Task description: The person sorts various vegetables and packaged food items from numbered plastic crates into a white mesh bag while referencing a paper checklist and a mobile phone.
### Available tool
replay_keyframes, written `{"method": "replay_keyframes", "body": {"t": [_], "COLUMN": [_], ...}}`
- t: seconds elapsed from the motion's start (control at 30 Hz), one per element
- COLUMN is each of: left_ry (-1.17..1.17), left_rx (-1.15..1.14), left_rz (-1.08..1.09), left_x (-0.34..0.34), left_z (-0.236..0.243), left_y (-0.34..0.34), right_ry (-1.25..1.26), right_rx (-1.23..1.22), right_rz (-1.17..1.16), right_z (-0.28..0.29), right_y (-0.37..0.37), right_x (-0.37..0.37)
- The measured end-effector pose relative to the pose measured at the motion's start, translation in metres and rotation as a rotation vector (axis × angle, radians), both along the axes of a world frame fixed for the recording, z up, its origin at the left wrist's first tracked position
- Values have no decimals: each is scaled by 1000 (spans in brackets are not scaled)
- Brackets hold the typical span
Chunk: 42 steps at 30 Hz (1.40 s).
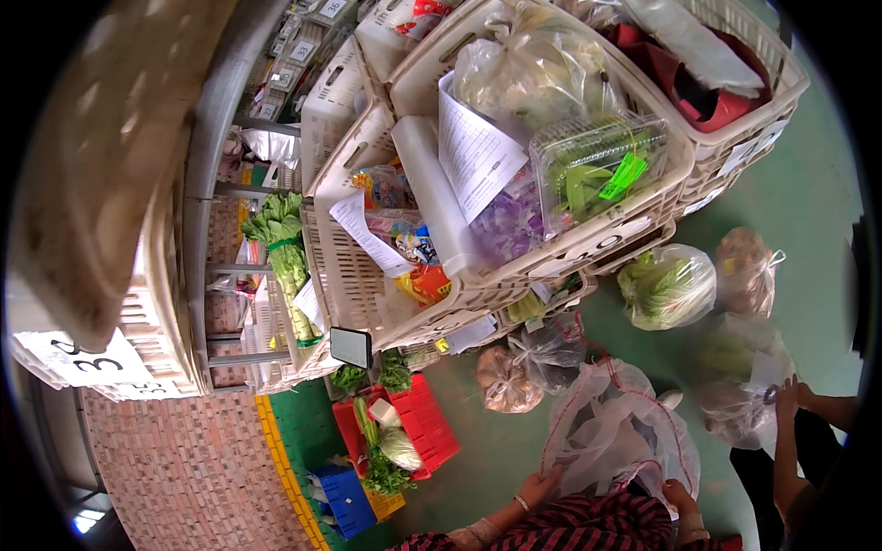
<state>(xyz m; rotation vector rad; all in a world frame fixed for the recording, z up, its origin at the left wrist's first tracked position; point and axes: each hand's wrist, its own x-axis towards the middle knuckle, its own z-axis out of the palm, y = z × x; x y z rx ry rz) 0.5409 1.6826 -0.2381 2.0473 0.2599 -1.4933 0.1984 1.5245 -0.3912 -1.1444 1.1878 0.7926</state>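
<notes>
Low in the head view, a large translucent plastic bag with red-trimmed edges (602, 432) hangs open. My left hand (542, 487) grips its rim on the left, and my right hand (678, 496) holds it on the right. Both forearms come up beside my striped clothing. Just beyond the bag, on the green floor (459, 496), sit a bag of brownish produce (505, 376) and a dark plastic bag (547, 354). To the right, a co-worker's hands (785, 395) are on a clear bag of vegetables (730, 363).
Stacked cream crates (680, 193) hold groceries and papers, beside a metal rack (197, 275) with leafy greens (285, 266) and a phone (350, 347). A red crate of vegetables (432, 432) and a blue crate (340, 500) stand lower left. Bagged lettuce (666, 285) lies right.
</notes>
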Motion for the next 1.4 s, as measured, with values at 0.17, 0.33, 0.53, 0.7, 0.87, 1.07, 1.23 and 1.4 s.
{"method": "replay_keyframes", "body": {"t": [0.17, 0.33, 0.53, 0.7, 0.87, 1.07, 1.23, 1.4], "left_ry": [31, 39, 36, 26, 84, 192, 7, -22], "left_rx": [98, 8, 12, -8, -23, 75, 176, 69], "left_rz": [62, 94, 78, 100, 159, 101, -287, -691], "left_x": [5, 7, 11, 11, 13, 16, -17, -34], "left_z": [15, 7, 5, 2, 11, -8, -71, -114], "left_y": [-15, -10, -7, -2, -9, 13, 64, 111], "right_ry": [-29, -77, 27, 1, -71, 35, 23, 47], "right_rx": [-16, -25, -40, -79, -65, 17, -177, -273], "right_rz": [-9, -5, -85, -73, 19, -104, -70, -32], "right_z": [-5, -11, 30, 7, -24, 0, -60, -60], "right_y": [11, 13, -11, -2, 15, 8, 57, 91], "right_x": [7, 3, 37, 26, 5, 35, 17, 56]}}
